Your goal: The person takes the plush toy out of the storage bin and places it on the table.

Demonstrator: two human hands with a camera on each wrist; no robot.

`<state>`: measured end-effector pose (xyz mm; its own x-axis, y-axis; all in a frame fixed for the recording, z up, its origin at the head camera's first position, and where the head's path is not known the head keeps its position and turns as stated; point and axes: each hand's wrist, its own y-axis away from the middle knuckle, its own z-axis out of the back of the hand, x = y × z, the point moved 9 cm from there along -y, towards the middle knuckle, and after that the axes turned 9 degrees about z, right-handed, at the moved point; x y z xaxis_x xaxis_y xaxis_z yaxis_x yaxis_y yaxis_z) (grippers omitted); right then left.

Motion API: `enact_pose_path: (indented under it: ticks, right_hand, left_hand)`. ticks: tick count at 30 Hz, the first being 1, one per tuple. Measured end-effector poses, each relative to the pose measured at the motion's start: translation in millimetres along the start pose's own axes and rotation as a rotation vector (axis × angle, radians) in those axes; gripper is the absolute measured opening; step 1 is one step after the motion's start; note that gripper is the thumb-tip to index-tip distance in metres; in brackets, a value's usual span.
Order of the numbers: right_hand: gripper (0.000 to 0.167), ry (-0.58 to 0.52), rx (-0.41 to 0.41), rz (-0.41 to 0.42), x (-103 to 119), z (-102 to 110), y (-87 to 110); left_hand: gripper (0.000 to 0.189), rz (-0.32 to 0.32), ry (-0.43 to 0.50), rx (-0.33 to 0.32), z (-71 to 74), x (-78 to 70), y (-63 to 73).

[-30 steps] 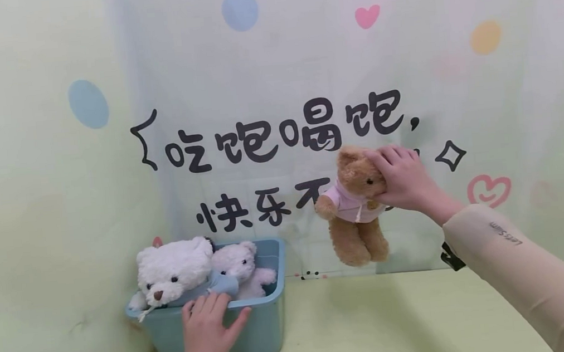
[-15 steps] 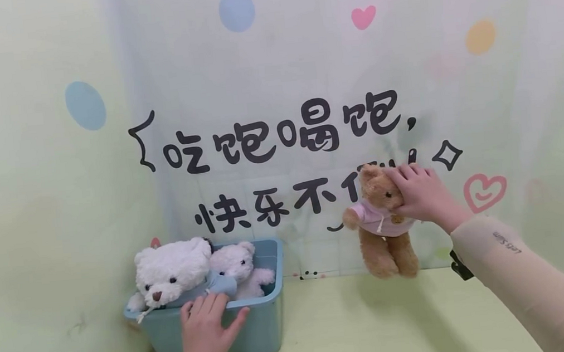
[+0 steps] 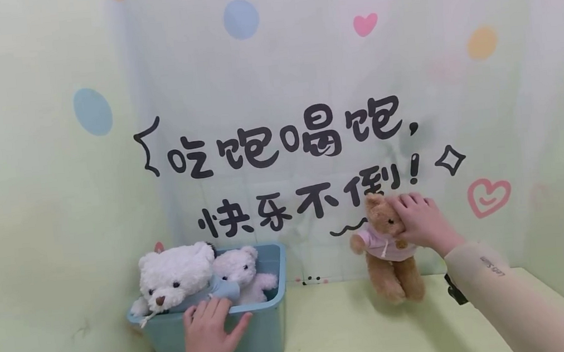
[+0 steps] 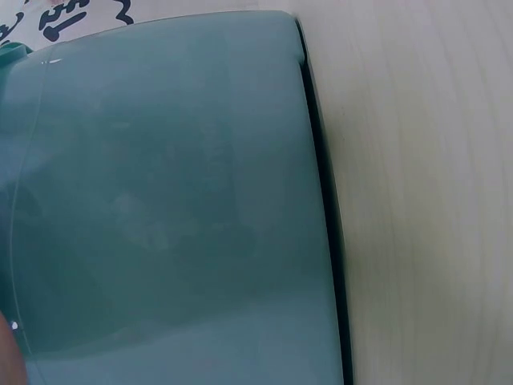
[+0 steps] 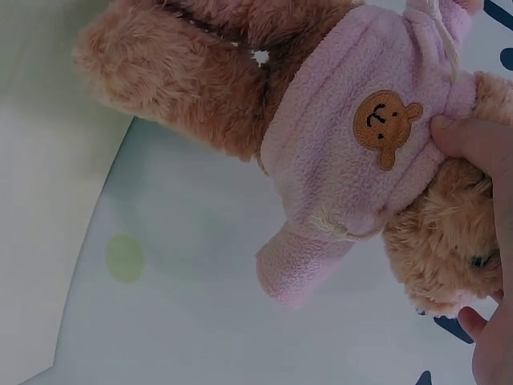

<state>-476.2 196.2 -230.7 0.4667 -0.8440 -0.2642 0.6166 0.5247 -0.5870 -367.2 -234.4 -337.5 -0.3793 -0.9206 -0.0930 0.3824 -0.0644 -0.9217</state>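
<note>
A brown teddy bear [image 3: 390, 247] in a pink hoodie is upright toward the right in the head view, its feet close over the tabletop. My right hand [image 3: 424, 220] grips it by the head, fingers over the top and side. In the right wrist view the thumb [image 5: 469, 140] presses at the bear's neck, above a bear-face patch [image 5: 385, 128]. At left stands a blue plastic bin [image 3: 268, 334]; my left hand [image 3: 210, 333] holds its front rim, fingers hooked over the edge and thumb outside. The bin's side wall [image 4: 168, 192] fills much of the left wrist view.
Inside the bin sit a white teddy bear [image 3: 175, 275] in blue, its head leaning over the rim, and a smaller pale pink bear [image 3: 240, 272]. A printed backdrop [image 3: 303, 73] rises behind the pale green table [image 3: 335, 328]. A side wall [image 3: 40, 230] stands close left of the bin.
My right hand has carried the brown teddy bear right and down, from in front of the lettering to just over the table. The left hand stays on the bin's rim.
</note>
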Motion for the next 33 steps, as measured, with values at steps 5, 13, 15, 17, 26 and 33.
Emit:
enact_pose_path:
  ticks: [5, 13, 15, 17, 26, 33]
  right_hand:
    - [0.086, 0.003, -0.024, 0.012, 5, -15, 8.5]
    - [0.085, 0.032, -0.038, -0.016, 9, -33, 20.3]
    - [0.089, 0.030, -0.033, -0.017, 9, -38, 20.5]
    - [0.093, 0.024, -0.023, -0.023, 10, -43, 20.2]
    - [0.091, -0.051, 0.027, -0.050, 23, -65, 24.9]
    - [0.096, -0.066, 0.045, -0.095, 26, -74, 25.3]
  left_hand:
    - [0.048, -0.002, 0.000, -0.002, 1.2, -1.0, 1.4]
    - [0.048, -0.005, -0.006, -0.002, 2.2, -1.0, 2.8]
    - [0.048, -0.006, -0.002, -0.006, 2.8, -0.9, 2.4]
    - [0.048, -0.007, 0.003, -0.014, 3.5, -0.7, 1.7]
    - [0.047, -0.001, 0.013, 0.002, 2.2, 2.3, 3.5]
    - [0.048, 0.004, 0.009, 0.008, 2.9, 2.9, 3.8]
